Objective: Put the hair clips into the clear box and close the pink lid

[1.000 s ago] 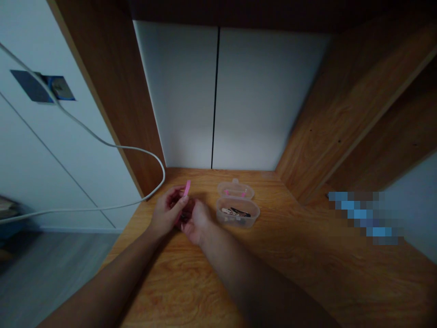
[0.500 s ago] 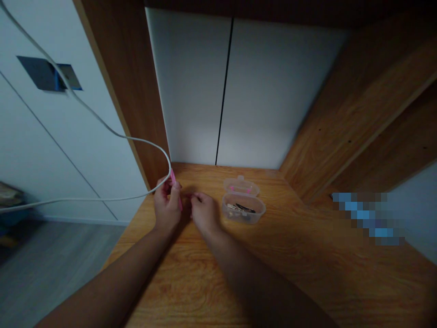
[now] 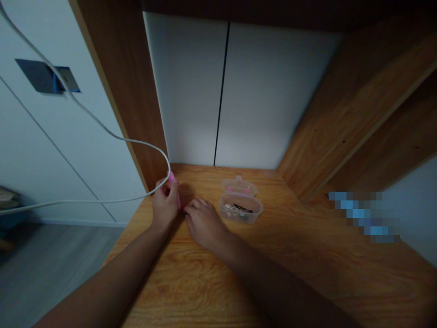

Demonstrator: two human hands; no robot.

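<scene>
My left hand (image 3: 165, 203), at the left of the wooden desktop, is closed around a thin, flat pink piece (image 3: 172, 179) standing nearly upright. Its kind is not clear; the fingers cover much of it. My right hand (image 3: 202, 220) is just to the right, with its fingers curled and their tips close to the lower end of the pink piece. Whatever is in those fingertips is hidden. A clear plastic box (image 3: 254, 214) stands right of my right hand with its hinged lid (image 3: 251, 188) tipped back. Several small metal and dark items (image 3: 241, 208) lie inside it.
A white cable (image 3: 116, 136) loops across the left side, passing in front of the pink piece. White panels (image 3: 194, 91) close off the back of the wooden desktop (image 3: 177, 282), with wooden boards on both sides. A blurred-out blue patch (image 3: 362, 216) lies at the right.
My right hand has turned palm-down and moved a little nearer to me, its fingertips now by the pink piece's lower end. My left hand stays almost still. The view has shifted slightly.
</scene>
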